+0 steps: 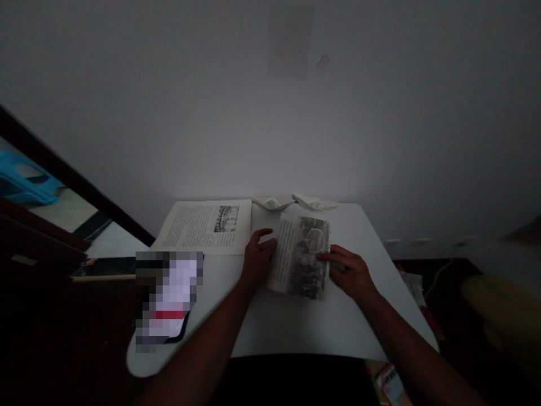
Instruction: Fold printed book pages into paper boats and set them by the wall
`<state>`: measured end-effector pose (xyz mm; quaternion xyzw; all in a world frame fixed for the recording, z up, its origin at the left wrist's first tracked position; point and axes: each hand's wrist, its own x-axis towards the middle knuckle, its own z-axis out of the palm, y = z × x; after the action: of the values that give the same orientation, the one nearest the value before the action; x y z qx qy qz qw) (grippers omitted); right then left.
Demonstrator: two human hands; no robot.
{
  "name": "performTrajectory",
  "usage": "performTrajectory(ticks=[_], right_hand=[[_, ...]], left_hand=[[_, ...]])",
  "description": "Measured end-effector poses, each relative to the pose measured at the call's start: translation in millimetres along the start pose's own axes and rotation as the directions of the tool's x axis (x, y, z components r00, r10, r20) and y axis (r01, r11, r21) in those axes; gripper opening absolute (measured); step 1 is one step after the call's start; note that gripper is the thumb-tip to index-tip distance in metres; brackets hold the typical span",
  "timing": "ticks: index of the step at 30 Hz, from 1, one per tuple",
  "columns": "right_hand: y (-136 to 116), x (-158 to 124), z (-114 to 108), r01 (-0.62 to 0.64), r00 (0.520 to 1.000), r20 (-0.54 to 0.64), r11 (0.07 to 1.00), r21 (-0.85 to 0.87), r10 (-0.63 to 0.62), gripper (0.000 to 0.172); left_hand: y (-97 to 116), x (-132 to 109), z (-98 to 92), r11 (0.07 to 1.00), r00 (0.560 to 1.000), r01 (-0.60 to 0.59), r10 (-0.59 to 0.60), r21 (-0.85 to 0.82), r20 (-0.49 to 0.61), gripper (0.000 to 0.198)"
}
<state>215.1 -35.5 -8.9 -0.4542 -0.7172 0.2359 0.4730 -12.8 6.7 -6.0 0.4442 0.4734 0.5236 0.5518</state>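
Two bare hands on one piece of paper over here. What I've got is a printed sheet [302, 265], above the middle of the white table [313, 335], with a column of text down its left side and a dark picture down its right. My right hand [353, 273] has its right edge in a narrow grip, index fingertip lying over the picture side. My left hand [257, 259] is at the opposite edge, index finger stretched out past the paper; it's dim and kinda blurry, so I can't tell if I'm pinching there or just touching. Behind it, by the wall [270, 135], sit two folded paper shapes, boat-like, one on the left [271, 203] and one on the right [315, 203], ends about meeting. Another printed page [198, 225] lies flat at the back left, with a phone [181, 287] nearer me, its screen lit up.
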Motion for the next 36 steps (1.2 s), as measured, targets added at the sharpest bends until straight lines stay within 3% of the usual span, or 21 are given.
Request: performTrajectory(ticks=[4,8,11,16,19,23,30,33,36], right_hand=[[6.2,0.8,-4.4,-0.154,0.962,-0.203,0.976,0.154,0.184,0.013],[10.0,3.5,-9.9,-0.239,0.940,-0.187,0.940,0.242,0.287,0.023],[6.3,5.7,-9.7,-0.264,0.941,-0.142,0.927,0.266,0.308,0.026],[-1.0,7.6,-7.4,-0.292,0.940,-0.079,0.903,0.315,0.331,0.027],[3.6,6.3,-7.0,-0.285,0.945,-0.068,0.907,0.312,0.320,0.027],[10.1,3.7,-8.0,-0.297,0.926,-0.130,0.895,0.332,0.355,0.031],[-3.7,6.7,-10.8,-0.287,0.916,-0.219,0.929,0.232,0.338,0.035],[1.2,6.3,-9.7,-0.264,0.899,-0.249,0.899,0.350,0.361,0.033],[8.6,6.4,-9.4,-0.241,0.864,-0.256,0.802,0.547,0.434,0.027]], left_hand=[[6.1,-1.4,-0.9,0.999,0.976,-0.037,0.042,-0.028,0.212,0.035],[7.3,-2.8,-0.3,0.994,0.931,-0.107,0.098,0.006,0.351,0.043],[6.4,-4.0,0.0,0.990,0.928,-0.136,0.118,0.024,0.355,0.051],[7.9,-5.4,2.5,0.977,0.940,-0.165,0.116,0.131,0.320,0.026],[10.2,-7.2,4.8,0.968,0.941,-0.178,0.116,0.174,0.319,0.025],[10.7,-10.0,6.5,0.959,0.931,-0.192,0.111,0.207,0.348,0.025],[5.6,-11.8,6.0,0.932,0.913,-0.276,0.179,0.234,0.367,0.028],[6.7,-13.7,5.4,0.918,0.905,-0.305,0.196,0.254,0.379,0.019],[8.6,-15.1,5.0,0.899,0.886,-0.344,0.215,0.271,0.412,0.015]])
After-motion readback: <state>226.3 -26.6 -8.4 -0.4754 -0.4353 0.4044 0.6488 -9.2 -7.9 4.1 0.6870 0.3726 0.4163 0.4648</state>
